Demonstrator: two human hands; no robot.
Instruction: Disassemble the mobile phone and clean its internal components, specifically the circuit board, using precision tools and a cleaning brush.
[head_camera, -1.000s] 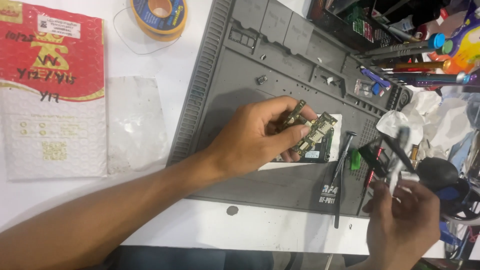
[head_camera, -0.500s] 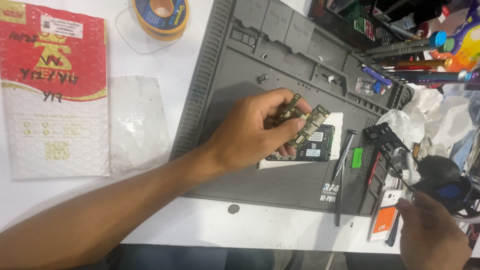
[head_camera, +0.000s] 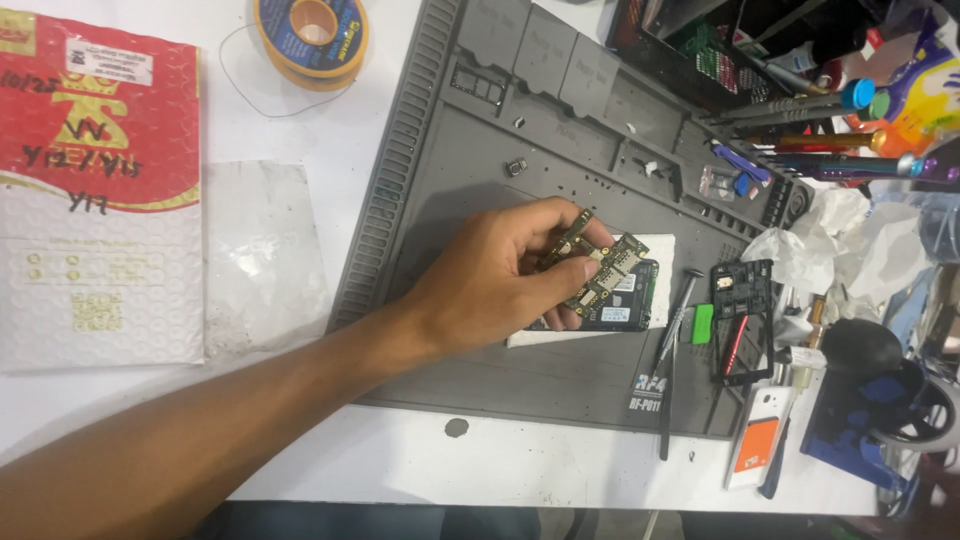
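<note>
The left hand (head_camera: 500, 280) reaches in from the lower left, fingers pinched on a small circuit board (head_camera: 600, 265) held just above a dark phone (head_camera: 625, 300) on a white cloth (head_camera: 655, 250) near the right side of the grey mat (head_camera: 480, 150); tweezers (head_camera: 672, 350) lie beside it; the right hand, visible half a second ago at the lower right corner, has left view.
</note>
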